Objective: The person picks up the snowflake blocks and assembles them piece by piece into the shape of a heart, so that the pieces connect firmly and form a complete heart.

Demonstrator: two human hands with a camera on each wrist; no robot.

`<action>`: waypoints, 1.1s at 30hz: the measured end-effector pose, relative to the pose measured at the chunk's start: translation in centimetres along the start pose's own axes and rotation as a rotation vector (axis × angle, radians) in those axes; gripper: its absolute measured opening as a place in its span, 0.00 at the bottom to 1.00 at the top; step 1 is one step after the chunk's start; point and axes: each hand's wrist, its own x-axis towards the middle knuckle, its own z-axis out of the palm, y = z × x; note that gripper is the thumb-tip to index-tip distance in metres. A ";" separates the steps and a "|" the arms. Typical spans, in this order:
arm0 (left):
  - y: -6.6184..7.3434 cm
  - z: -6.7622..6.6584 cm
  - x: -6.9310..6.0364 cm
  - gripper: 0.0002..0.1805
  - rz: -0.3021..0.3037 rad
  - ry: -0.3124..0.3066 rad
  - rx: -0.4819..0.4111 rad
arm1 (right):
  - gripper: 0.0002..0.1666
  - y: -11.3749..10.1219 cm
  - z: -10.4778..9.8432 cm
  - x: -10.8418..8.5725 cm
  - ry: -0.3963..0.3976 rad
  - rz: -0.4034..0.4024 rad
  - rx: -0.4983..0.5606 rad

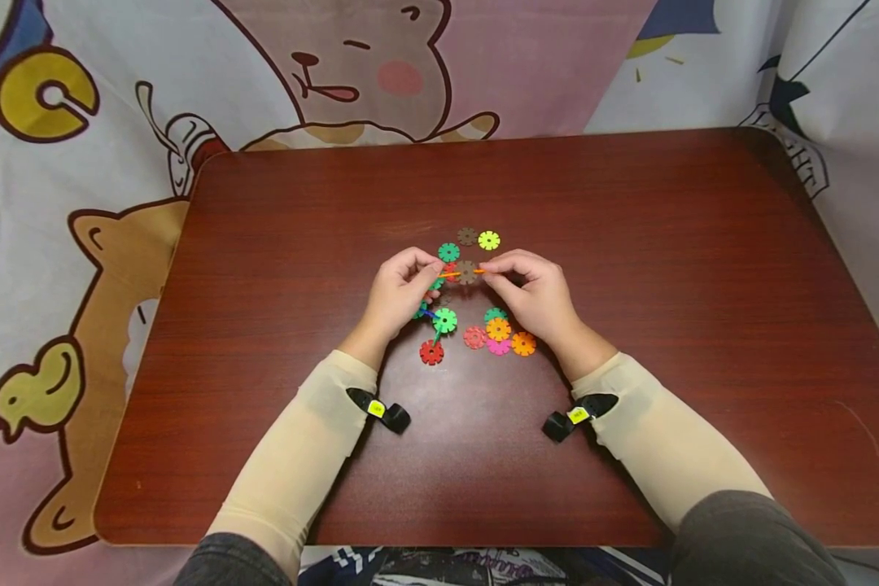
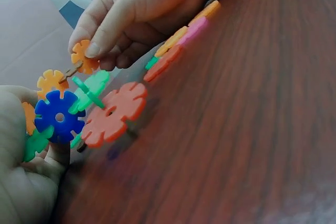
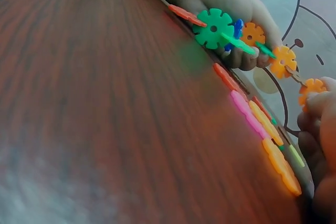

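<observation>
My left hand (image 1: 395,297) grips a chain of interlocked, notched plastic flower discs. An orange disc (image 3: 284,61), a blue disc (image 2: 55,109) and several green ones belong to it. A green disc (image 1: 445,320) and a red disc (image 1: 431,352) hang at its near end. Out at the far end, a brown disc (image 1: 467,273) sits edge-on between two orange discs. My right hand (image 1: 535,293) pinches the outer orange disc (image 3: 313,85) between thumb and fingertip. Fingers partly hide the middle of the chain.
Loose discs lie on the brown table (image 1: 666,244): a pink one (image 1: 499,347), an orange one (image 1: 523,343) and a light red one (image 1: 474,337) beside the right hand. Beyond the hands are a yellow disc (image 1: 489,240) and a teal disc (image 1: 448,252). A cartoon-printed cloth (image 1: 542,65) hangs behind.
</observation>
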 end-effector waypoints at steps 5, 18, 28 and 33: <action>0.1 -0.2 0.1 0.08 -0.012 0.009 -0.027 | 0.11 0.0 -0.1 0.0 -0.060 -0.077 -0.034; 0.2 -0.1 -0.1 0.06 -0.028 -0.101 0.169 | 0.11 -0.3 0.0 -0.1 0.016 0.014 -0.036; 0.6 -0.2 -0.3 0.11 -0.002 -0.233 0.250 | 0.16 -0.4 0.0 -0.2 -0.029 0.024 0.018; 0.4 -0.2 -0.2 0.14 0.016 -0.271 0.271 | 0.16 -0.4 0.1 -0.3 -0.090 -0.001 0.025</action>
